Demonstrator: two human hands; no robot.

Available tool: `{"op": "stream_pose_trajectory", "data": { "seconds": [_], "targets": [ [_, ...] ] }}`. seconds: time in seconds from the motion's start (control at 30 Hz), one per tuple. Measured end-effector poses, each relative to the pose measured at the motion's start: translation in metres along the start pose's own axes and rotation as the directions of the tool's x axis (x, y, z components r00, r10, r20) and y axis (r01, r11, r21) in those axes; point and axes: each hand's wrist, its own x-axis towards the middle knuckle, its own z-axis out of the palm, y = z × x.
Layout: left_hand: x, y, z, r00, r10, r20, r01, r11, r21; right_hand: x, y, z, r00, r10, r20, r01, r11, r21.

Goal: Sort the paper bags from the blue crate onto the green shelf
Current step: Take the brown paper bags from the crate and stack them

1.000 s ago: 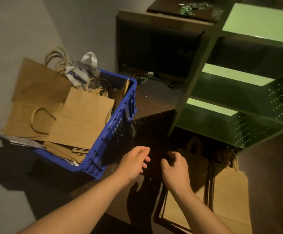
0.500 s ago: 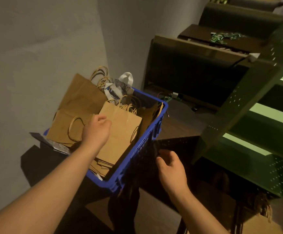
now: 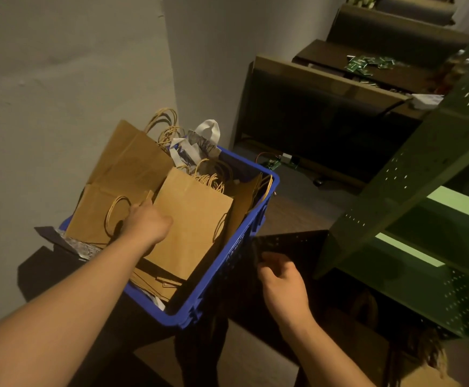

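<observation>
- At the left centre of the frame, several brown paper bags (image 3: 127, 174) are seen stacked and leaning in the blue crate (image 3: 227, 277), their twisted handles sticking up toward the wall; a white printed bag (image 3: 197, 143) is wedged behind them at the crate's far end.
- The crate is judged far from emptied, so most of the sorting is taken to be left.
- The left hand (image 3: 146, 224) is laid in the crate at the left edge of the top brown bag (image 3: 191, 219), fingers reaching down between that bag and the one beside it; whether the edge is actually pinched cannot be told, since the fingertips are hidden.
- No bag is lifted clear of the crate at this moment.
- At the lower centre, the right hand (image 3: 281, 277) is held just outside the crate's near corner, fingers loosely curled and nothing gripped.
- At the right of the frame, the green shelf (image 3: 412, 191) is seen with its visible boards bare.
- In the lower right corner, brown bags (image 3: 429, 372) are made out in shadow at the shelf's foot; whether they rest on a shelf board cannot be told, so only a small part is judged done.
</observation>
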Motion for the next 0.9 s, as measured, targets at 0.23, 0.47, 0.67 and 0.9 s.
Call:
{"op": "stream_pose_trajectory", "data": {
  "seconds": [0.23,0.47,0.67,0.9],
  "targets": [
    [-0.016,-0.003,-0.010,0.986,0.163,-0.023,-0.165,0.982,-0.089,0.003,-0.007,0.006,1.000,0.016,0.024,-0.016,1.000,0.006],
    [-0.059,-0.017,-0.050,0.910,0.339,-0.238,-0.412,0.806,-0.425,0.000,-0.017,0.013,0.996,-0.081,0.028,0.081,0.997,-0.005],
    [-0.085,-0.025,-0.070,0.928,0.329,-0.175,-0.337,0.540,-0.771,0.001,-0.040,0.019,0.972,-0.216,0.089,0.200,0.967,0.160],
    [-0.105,-0.013,-0.075,0.903,0.390,-0.177,-0.367,0.493,-0.789,0.005,-0.064,0.015,0.970,-0.231,0.071,0.216,0.960,0.177]
  ]
}}
